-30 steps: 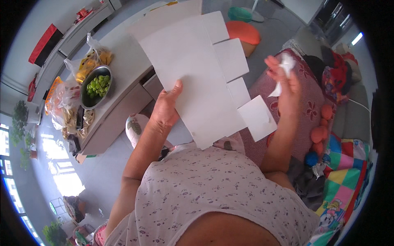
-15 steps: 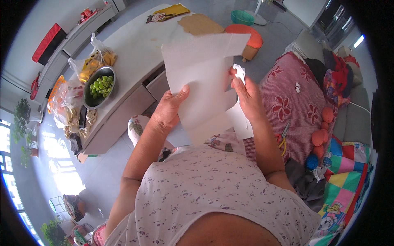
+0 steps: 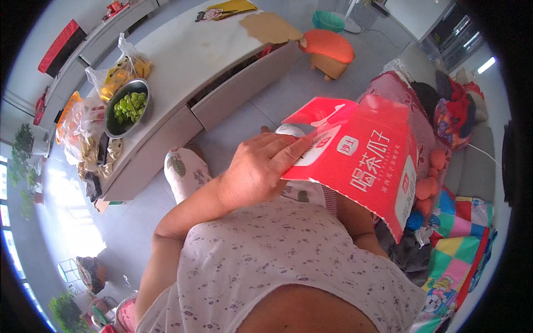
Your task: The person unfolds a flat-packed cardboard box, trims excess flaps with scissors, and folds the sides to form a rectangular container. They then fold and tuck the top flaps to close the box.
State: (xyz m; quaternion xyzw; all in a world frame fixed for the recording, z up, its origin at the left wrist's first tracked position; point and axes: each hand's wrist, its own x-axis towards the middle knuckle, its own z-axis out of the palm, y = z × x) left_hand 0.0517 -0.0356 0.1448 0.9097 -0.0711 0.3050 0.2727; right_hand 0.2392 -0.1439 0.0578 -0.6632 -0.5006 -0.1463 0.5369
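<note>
One glossy, bright-red cardboard sheet (image 3: 361, 119) with rough, torn edges is held above the person's lap (image 3: 302, 191), showing large white printed characters (image 3: 371, 158) and at least three white label panels (image 3: 408, 191). The left hand (image 3: 255, 166) grips its left edge; the right hand is hidden, its state untellable. One round steel bowl (image 3: 131, 131) sits on the long white bench (image 3: 189, 61).

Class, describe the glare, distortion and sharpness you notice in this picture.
In the head view, glare whitens the floor at left, the table shows a bowed edge, black fills the corners, and the red cardboard in the left hand looks fairly sharp, its printing distinct.
</note>
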